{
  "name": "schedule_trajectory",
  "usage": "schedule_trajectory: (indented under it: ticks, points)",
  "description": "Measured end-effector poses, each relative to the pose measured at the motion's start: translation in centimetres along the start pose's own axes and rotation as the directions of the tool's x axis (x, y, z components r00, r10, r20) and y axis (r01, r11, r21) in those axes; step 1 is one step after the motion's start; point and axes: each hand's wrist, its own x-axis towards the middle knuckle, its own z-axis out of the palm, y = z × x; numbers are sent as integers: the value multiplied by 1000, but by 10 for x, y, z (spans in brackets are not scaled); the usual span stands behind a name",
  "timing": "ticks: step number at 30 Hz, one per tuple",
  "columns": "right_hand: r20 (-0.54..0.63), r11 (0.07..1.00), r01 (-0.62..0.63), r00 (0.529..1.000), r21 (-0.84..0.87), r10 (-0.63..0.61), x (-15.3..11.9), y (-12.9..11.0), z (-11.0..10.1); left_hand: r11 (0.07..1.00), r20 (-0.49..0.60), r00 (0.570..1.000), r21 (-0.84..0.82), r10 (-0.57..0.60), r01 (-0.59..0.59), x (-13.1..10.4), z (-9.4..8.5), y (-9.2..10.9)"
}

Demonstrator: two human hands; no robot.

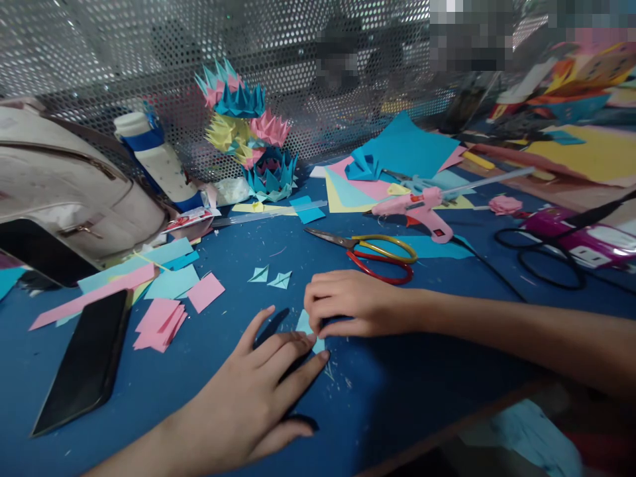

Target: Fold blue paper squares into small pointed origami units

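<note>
A small light blue piece of paper (304,323) lies on the blue table under my fingers. My left hand (271,381) is open over its near side, fingers spread and fingertips pressing the paper down. From the right, my right hand (360,303) curls its fingers closed on the paper's right edge; the pinched part is hidden. Just beyond sit two small folded light blue paper pieces (280,279) (259,274). Scissors (365,246) with one yellow and one red handle lie behind my right hand.
At left are a phone (84,361), pink paper squares (161,323), a white bag (74,172) and a bottle (158,159). Spiky paper flowers (271,173) stand at the back. A pink glue gun (422,211), its cord and a purple power strip (586,235) lie right.
</note>
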Motion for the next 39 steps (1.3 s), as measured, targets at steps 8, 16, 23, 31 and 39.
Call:
schedule_trajectory:
  ticks: [8, 16, 23, 31, 39]
  points:
    - [6, 973, 156, 987, -171, -158, -6, 16, -10, 1000, 11, 1000, -8, 27, -27, 1, -3, -2]
    - [62, 942, 169, 986, -291, -157, -4, 11, -14, 998, -100, 994, 41, 42, -38, 4, 0, 1]
    - [-86, 996, -87, 993, -9, 85, 0, 6, 1, 993, -288, 957, 115, 32, 2, 13, 14, 13]
    - [-47, 986, -160, 986, 48, 162, 3, -2, 2, 987, -317, 947, 161, 53, -1, 23, 9, 19]
    - [-56, 930, -366, 930, -39, 364, -6, -8, 0, 968, -261, 962, 250, 86, -19, 20, 8, 33]
